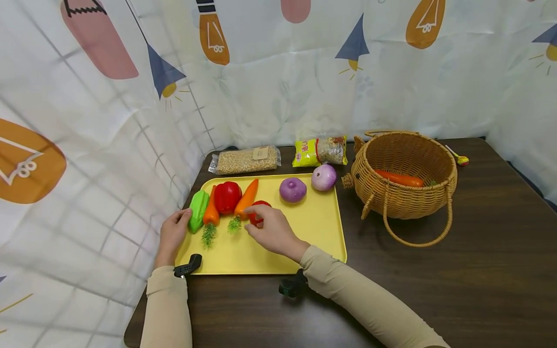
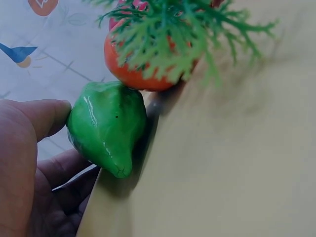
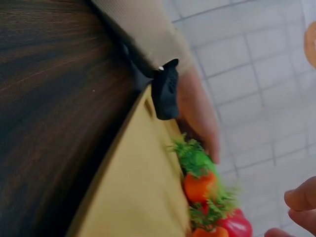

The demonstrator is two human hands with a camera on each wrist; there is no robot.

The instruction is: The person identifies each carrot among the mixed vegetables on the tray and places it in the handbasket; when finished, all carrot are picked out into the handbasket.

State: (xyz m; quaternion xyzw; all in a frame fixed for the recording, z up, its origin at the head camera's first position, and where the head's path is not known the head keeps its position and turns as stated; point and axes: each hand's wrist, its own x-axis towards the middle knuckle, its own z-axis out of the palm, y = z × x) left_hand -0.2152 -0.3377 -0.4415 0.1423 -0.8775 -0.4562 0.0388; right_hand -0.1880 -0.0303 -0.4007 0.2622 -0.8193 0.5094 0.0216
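Note:
At the left of the yellow tray (image 1: pixel 304 241), my left hand (image 1: pixel 173 237) pinches a green vegetable (image 1: pixel 198 209); the left wrist view shows the thumb on one side of this green piece (image 2: pixel 106 126) and fingers beneath it. Beside it lie a carrot (image 1: pixel 211 212), a red pepper (image 1: pixel 227 197) and a second carrot (image 1: pixel 248 195). My right hand (image 1: pixel 274 232) is over a small red round vegetable (image 1: pixel 254 219), partly hiding it, with thumb and forefinger apart. In the right wrist view, the fingertips of my right hand (image 3: pixel 303 207) show nothing between them.
Two purple onions (image 1: pixel 293 190) (image 1: pixel 324 177) sit toward the tray's back right. Behind the tray lie a bag of grains (image 1: pixel 245 162) and a yellow packet (image 1: pixel 306 152). At the right stands a wicker basket (image 1: pixel 409 208) holding a carrot (image 1: pixel 400 178), with a lollipop (image 1: pixel 462 160) behind it.

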